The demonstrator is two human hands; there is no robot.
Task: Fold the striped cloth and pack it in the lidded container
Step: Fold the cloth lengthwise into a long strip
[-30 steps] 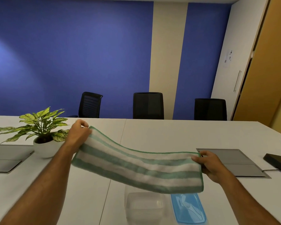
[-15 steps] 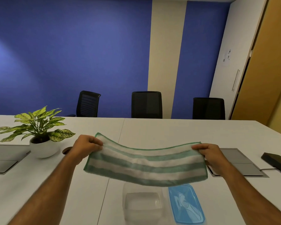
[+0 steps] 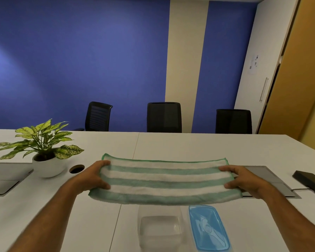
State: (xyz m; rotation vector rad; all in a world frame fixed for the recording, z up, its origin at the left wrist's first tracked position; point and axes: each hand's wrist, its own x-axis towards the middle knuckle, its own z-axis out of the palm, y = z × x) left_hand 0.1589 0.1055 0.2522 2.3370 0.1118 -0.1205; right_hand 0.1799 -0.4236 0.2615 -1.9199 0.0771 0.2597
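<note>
Stretching betw. both hands, cloth (image 3: 164,180) is pinched at its short ends: left hand (image 3: 93,177) and right hand (image 3: 244,180) closed on it, above the table. Box (image 3: 160,227) w/ lid (image 3: 208,228) off sits below. Risk: uneven fold if one end is slackened; bundle won't fit.

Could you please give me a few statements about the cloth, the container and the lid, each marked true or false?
1. Both hands hold the striped cloth, the left hand and right hand at opposite ends. True.
2. The blue lid is on the container. False: it lies on the table beside it.
3. The cloth is inside the container. False: it is held in the hands.
4. A potted plant stands on the table's left. True.
</note>
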